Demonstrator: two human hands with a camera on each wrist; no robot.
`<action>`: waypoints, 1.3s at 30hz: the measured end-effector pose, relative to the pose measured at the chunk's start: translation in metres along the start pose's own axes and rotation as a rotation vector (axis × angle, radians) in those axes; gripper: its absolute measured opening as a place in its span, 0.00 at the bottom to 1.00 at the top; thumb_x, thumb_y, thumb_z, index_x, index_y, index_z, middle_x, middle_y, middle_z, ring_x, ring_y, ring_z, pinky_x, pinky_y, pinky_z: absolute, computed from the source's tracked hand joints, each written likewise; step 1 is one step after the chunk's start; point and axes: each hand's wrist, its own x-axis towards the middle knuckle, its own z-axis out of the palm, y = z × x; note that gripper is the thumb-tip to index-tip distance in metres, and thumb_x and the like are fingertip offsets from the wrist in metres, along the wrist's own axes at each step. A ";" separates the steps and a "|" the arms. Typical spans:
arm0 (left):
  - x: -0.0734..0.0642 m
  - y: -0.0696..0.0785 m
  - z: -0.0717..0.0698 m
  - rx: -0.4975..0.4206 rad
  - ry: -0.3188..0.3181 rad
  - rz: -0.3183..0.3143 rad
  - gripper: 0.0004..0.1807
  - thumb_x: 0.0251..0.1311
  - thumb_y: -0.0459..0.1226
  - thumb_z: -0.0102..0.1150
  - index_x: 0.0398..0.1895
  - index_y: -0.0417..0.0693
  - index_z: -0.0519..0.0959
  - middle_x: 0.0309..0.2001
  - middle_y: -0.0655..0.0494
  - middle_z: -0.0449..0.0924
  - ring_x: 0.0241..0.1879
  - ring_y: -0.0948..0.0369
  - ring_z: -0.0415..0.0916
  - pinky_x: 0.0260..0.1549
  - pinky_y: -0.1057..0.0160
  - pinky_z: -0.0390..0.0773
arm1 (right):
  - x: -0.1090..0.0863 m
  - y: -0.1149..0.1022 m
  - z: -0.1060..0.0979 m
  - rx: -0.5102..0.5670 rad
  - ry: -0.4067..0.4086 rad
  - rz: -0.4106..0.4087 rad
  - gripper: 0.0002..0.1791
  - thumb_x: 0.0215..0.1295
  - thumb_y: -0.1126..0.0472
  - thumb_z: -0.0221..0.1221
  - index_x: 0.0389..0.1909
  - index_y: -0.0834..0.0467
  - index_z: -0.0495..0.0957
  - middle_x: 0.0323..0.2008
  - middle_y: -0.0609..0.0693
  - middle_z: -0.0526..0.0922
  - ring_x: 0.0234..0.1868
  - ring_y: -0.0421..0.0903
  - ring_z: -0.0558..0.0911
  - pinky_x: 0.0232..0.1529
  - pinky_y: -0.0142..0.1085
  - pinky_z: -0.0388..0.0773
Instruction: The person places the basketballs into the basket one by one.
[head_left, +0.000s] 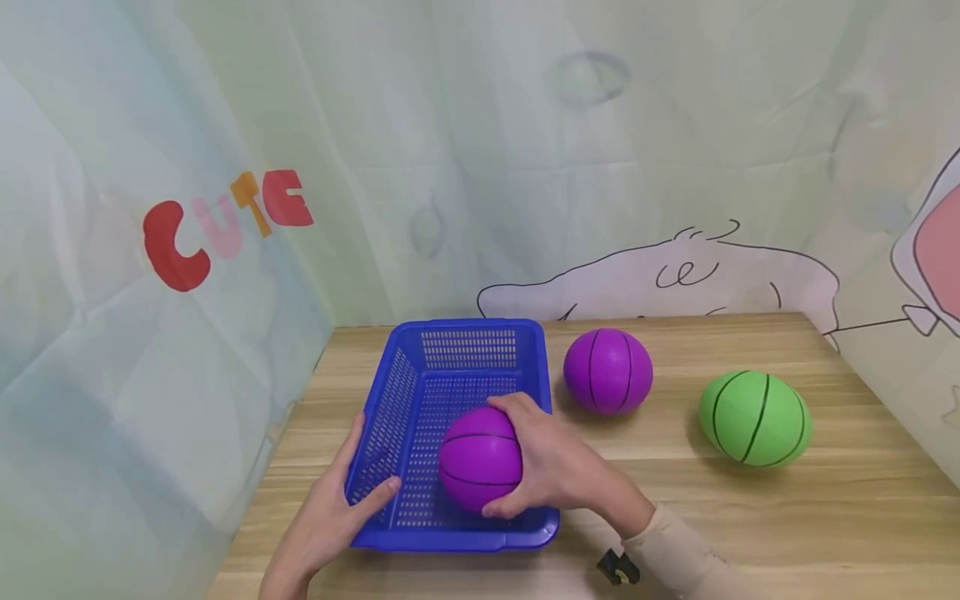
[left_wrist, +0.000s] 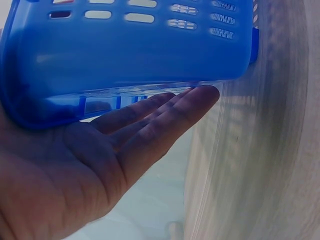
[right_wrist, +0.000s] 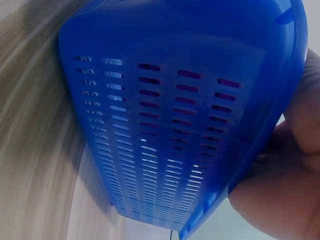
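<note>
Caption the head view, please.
Right grip holds a purple ball inside a blue basket, left grip on its rim.

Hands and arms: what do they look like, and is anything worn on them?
The left hand and right hand are both bare, with no glove, ring or cable showing. The right arm wears a pale beige sleeve that stops short of the hand. On the left, only a bare wrist shows before the picture's edge.
</note>
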 end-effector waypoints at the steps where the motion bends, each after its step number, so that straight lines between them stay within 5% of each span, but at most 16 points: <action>1: 0.000 0.000 0.000 0.000 -0.002 -0.004 0.57 0.66 0.59 0.64 0.85 0.71 0.34 0.84 0.44 0.41 0.76 0.35 0.56 0.70 0.29 0.58 | 0.000 -0.001 0.000 -0.006 -0.008 -0.002 0.70 0.31 0.32 0.81 0.77 0.54 0.60 0.66 0.47 0.70 0.58 0.43 0.79 0.58 0.39 0.82; 13: 0.001 0.000 0.001 0.004 0.006 0.007 0.57 0.66 0.59 0.64 0.85 0.69 0.35 0.84 0.44 0.40 0.77 0.35 0.53 0.71 0.29 0.56 | 0.000 0.000 0.000 -0.048 -0.049 -0.089 0.59 0.40 0.34 0.80 0.72 0.55 0.68 0.65 0.46 0.70 0.60 0.43 0.77 0.62 0.39 0.80; 23: 0.000 -0.001 0.000 0.019 0.019 0.013 0.56 0.66 0.59 0.64 0.85 0.70 0.35 0.84 0.43 0.42 0.76 0.34 0.55 0.70 0.28 0.57 | -0.001 0.000 -0.007 0.013 -0.016 -0.081 0.51 0.51 0.28 0.72 0.69 0.55 0.72 0.63 0.42 0.72 0.61 0.38 0.76 0.61 0.38 0.80; 39: 0.000 0.000 0.000 0.032 0.017 0.011 0.57 0.66 0.60 0.63 0.85 0.67 0.35 0.84 0.42 0.41 0.77 0.34 0.52 0.70 0.28 0.55 | -0.003 0.001 -0.010 -0.018 0.005 -0.061 0.50 0.53 0.27 0.70 0.70 0.53 0.72 0.63 0.42 0.73 0.62 0.40 0.76 0.62 0.41 0.80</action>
